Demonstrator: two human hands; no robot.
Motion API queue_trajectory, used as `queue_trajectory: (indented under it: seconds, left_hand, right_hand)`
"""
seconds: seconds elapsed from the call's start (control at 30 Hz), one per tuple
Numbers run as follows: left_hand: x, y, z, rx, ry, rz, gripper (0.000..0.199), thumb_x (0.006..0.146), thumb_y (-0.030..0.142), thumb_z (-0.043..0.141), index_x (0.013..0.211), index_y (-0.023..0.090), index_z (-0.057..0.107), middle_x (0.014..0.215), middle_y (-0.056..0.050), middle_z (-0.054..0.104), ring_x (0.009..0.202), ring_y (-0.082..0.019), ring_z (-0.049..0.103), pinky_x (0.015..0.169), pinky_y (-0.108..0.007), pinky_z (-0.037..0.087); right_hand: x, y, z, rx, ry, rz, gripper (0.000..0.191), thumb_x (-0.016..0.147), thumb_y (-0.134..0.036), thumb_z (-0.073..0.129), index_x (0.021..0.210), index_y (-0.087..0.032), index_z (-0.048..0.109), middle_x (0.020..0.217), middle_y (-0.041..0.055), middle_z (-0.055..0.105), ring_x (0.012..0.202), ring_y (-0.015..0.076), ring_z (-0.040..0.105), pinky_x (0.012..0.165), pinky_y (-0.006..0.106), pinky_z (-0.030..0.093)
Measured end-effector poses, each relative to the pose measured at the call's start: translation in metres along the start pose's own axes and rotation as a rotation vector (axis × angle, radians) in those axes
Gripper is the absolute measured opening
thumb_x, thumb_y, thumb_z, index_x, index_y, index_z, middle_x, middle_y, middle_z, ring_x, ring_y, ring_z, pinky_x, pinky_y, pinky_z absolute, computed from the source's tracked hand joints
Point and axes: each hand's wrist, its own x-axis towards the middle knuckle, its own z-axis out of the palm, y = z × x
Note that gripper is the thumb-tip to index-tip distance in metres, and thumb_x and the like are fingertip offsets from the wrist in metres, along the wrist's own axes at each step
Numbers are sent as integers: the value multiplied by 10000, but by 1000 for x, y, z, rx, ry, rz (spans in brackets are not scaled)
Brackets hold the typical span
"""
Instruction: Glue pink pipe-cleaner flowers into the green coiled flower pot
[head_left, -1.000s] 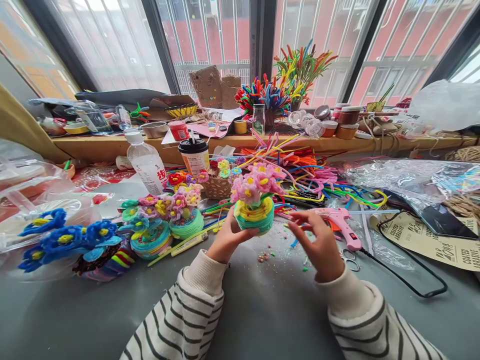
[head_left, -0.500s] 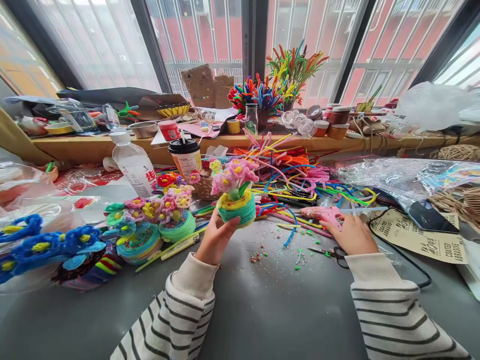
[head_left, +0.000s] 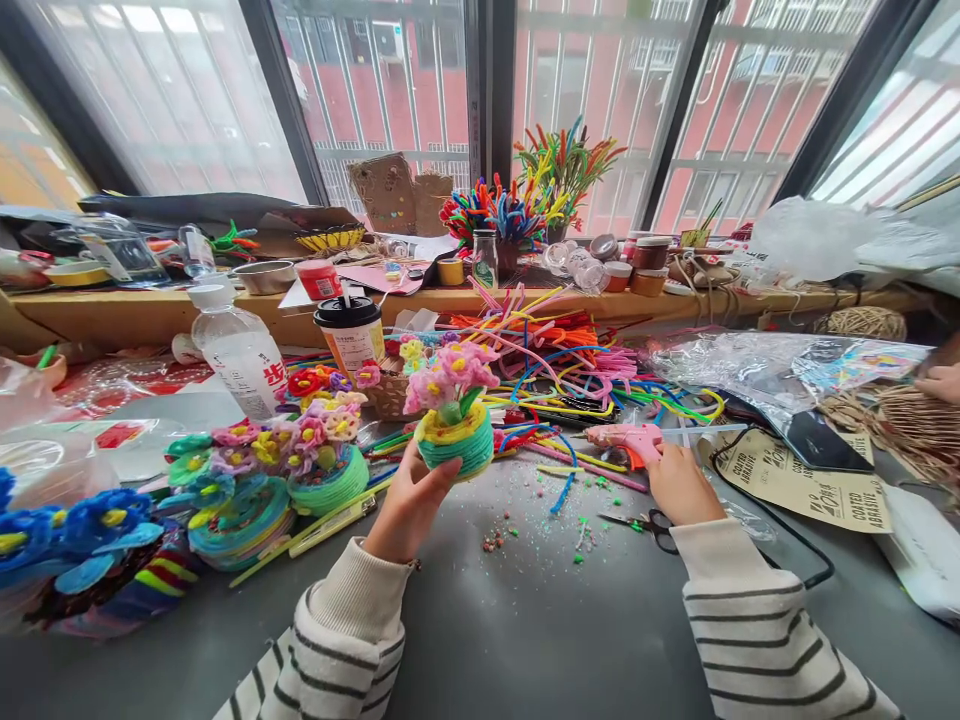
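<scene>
My left hand [head_left: 411, 500] is closed round a small flowerpot [head_left: 459, 445] wrapped in teal and yellow pipe cleaner, holding it upright above the grey table. Pink pipe-cleaner flowers [head_left: 454, 375] with yellow centres stand in the pot. To the right, my right hand [head_left: 681, 487] has its fingers closed round the handle of a pink hot glue gun [head_left: 624, 437], whose nozzle points left. A glue stick sticks out from the gun's back. Just below that hand lies a pair of scissors [head_left: 660, 528] with black handles.
Several finished flower pots [head_left: 244, 525] stand at the left, beside a cutter knife [head_left: 332, 525], a bottle [head_left: 238, 360] and a lidded cup [head_left: 351, 335]. Loose pipe cleaners [head_left: 540, 340] lie behind. Sandpaper [head_left: 802, 480] and a phone [head_left: 829, 440] are at right. Another person's hand [head_left: 941, 383] shows at the right edge.
My right hand has gone from resting open-fingered by the glue gun to gripping its handle. The view has shifted a little. Another person's hand has appeared at the right edge.
</scene>
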Motion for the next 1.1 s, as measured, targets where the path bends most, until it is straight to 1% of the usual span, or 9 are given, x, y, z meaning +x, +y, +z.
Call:
queue_trajectory:
  seconds: [0.13, 0.23, 0.33, 0.4, 0.57, 0.73, 0.83, 0.97, 1.1]
  left_hand:
    - [1, -2, -3, 34, -2, -9, 529, 582, 252, 706, 1071, 182, 516, 1102, -89, 577, 1104, -275, 474, 970, -417, 333]
    - [3, -6, -5, 55, -18, -4, 560, 562, 260, 719, 1073, 165, 511, 1114, -114, 567, 1101, -292, 471, 967, -438, 325]
    - [5, -9, -6, 55, -39, 9, 627, 546, 266, 728, 1115, 174, 480, 1148, -121, 545, 1108, -300, 463, 959, -447, 330]
    - [5, -9, -6, 84, -44, -6, 648, 539, 267, 734, 1124, 177, 471, 1130, -120, 556, 1084, -298, 483, 941, -449, 346]
    - [3, -7, -6, 139, -62, -47, 587, 533, 231, 738, 1067, 199, 497, 1031, -80, 615, 994, -264, 542, 889, -413, 391]
    - [1, -6, -4, 135, -47, -69, 555, 515, 233, 748, 1020, 190, 523, 1007, -77, 626, 977, -267, 550, 882, -406, 395]
    - [0, -6, -4, 151, -45, -63, 572, 516, 252, 748, 1034, 188, 515, 1010, -82, 621, 977, -268, 549, 887, -410, 387]
    - [-1, -5, -3, 186, -99, -89, 564, 508, 229, 751, 1015, 189, 508, 1011, -83, 617, 988, -268, 543, 878, -407, 394]
    - [-3, -6, -1, 207, -125, -94, 558, 500, 207, 753, 1002, 197, 507, 1043, -75, 601, 1034, -274, 517, 888, -395, 394]
  right_hand:
    - [2, -8, -11, 22, 44, 61, 386, 762, -387, 337, 905, -119, 574, 818, 177, 573, 786, 279, 563, 675, 395, 428]
    - [1, -17, -23, 49, 48, 92, 469, 753, -478, 333, 932, -104, 553, 828, 169, 590, 737, 261, 569, 633, 374, 437]
    - [-6, -30, -33, 115, 26, 97, 593, 631, -641, 446, 902, -124, 552, 749, 120, 604, 611, 227, 557, 542, 339, 431]
    - [-12, -40, -37, 154, 42, 57, 649, 563, -693, 482, 887, -134, 554, 710, 93, 605, 568, 208, 545, 513, 319, 421]
    - [-20, -50, -35, 173, 77, -51, 593, 594, -650, 487, 903, -151, 564, 706, 76, 618, 546, 188, 549, 516, 301, 420]
    - [-22, -51, -33, 236, 65, -39, 553, 580, -588, 516, 906, -144, 564, 726, 82, 632, 566, 192, 565, 543, 310, 444]
    - [-27, -56, -36, 247, 100, -59, 548, 593, -566, 527, 933, -137, 556, 735, 75, 627, 555, 175, 558, 532, 292, 445]
    - [-35, -63, -37, 282, 150, -115, 538, 614, -570, 540, 948, -149, 547, 729, 59, 620, 540, 159, 552, 533, 277, 444]
    - [-40, -70, -34, 306, 145, -162, 507, 638, -557, 531, 947, -155, 544, 711, 56, 623, 549, 168, 554, 557, 292, 447]
